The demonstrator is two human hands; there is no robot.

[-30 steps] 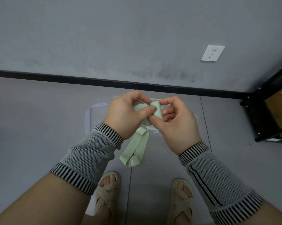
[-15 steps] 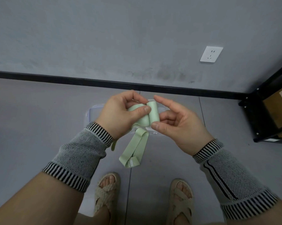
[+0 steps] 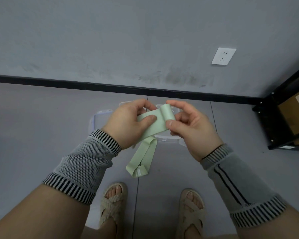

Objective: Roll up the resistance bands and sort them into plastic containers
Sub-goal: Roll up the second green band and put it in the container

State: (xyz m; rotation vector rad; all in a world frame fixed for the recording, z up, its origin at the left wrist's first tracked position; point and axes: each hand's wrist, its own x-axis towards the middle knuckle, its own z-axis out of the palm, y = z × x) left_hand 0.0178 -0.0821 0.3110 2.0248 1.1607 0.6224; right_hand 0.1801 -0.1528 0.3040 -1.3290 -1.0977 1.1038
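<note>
The head view, the only one, looks down past both forearms to a grey floor (image 3: 41,135) that meets a grey wall at a black skirting strip. The left hand (image 3: 128,123) holds the flat run of a pale green resistance band (image 3: 153,125), thumb pressed on top of the strip and fingers curled beneath it. The right hand (image 3: 191,128) pinches the rolled end of the same band between thumb and fingertips, the small roll standing at the top of the strip between the two hands. Below the hands the unrolled remainder hangs free in a loose loop, its folded end with a small label dangling above the floor, between the hands and two sandalled feet. Directly under the hands, on the floor, sit clear plastic containers (image 3: 100,118); only their rims and corners show around the hands, so I cannot tell how many there are or whether anything lies inside them. A white wall socket (image 3: 223,56) sits on the wall to the right, and a black shelf frame (image 3: 272,121) holding a cardboard box fills the right edge. Judging from this, the rolling is under way but early: only a few turns are wound and most of the band is loose. Finishing the roll and placing it in a container remain to be done.
</note>
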